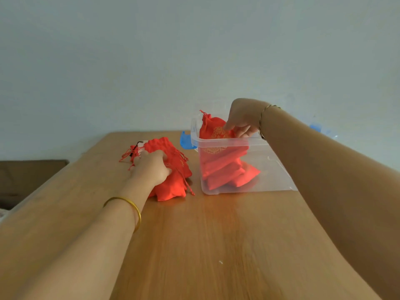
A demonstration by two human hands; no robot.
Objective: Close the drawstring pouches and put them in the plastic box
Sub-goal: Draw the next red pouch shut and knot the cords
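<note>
Over the plastic box [229,144], a red pouch [213,128] is pinched by the right hand [243,118]; loose pouches [173,169] are gripped by the curled left hand [151,167].

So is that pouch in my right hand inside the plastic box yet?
Partly in. The right hand pinches the red pouch; its bottom is below the plastic box rim, its cinched neck sticks above.

A long wooden table [216,234] with a warm orange-brown grain runs up to the pale wall. A pile of red drawstring pouches [173,182] lies towards its far end, cords trailing onto the wood. Just beside the pile, to the right, stands a clear plastic box [270,169]. A blue plastic piece [185,142] lies behind the box's left corner. A tiny white speck [220,262] sits nearer.
</note>
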